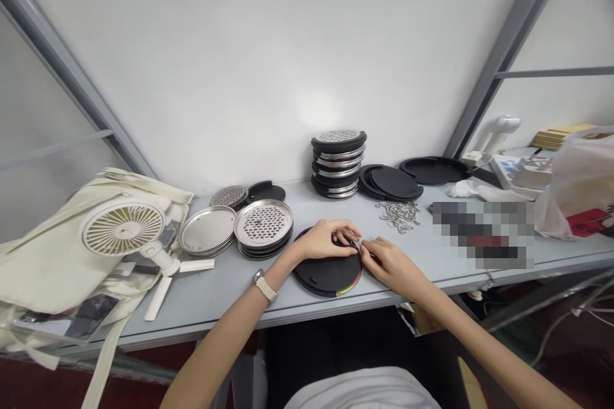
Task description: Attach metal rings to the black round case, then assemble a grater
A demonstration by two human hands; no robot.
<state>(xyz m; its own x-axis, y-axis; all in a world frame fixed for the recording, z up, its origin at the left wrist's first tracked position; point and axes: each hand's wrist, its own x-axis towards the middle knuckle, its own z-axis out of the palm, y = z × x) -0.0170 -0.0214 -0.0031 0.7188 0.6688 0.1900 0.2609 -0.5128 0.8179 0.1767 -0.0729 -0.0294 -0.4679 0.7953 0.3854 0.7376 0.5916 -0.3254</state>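
Note:
A black round disc (323, 275) lies flat near the front of the table, with a thin strip of red, yellow and green along its near right edge. My left hand (329, 239) rests over the disc, thumb and fingers bent and closed at its right rim. From the right, my right hand (388, 262) pinches at the same spot, fingertips almost meeting those of the left. Something small and shiny shows between them, too small to name. Behind my right hand lies a pile of small metal hooks or rings (398, 216).
A tall stack of black and silver discs (338, 166) stands at the back. Black trays (391, 183) lie right of it; silver grater-like plates (263, 223) lie left. At far left, a white fan (123, 229) rests on a cream bag (43, 249). A plastic bag (575, 172) sits right.

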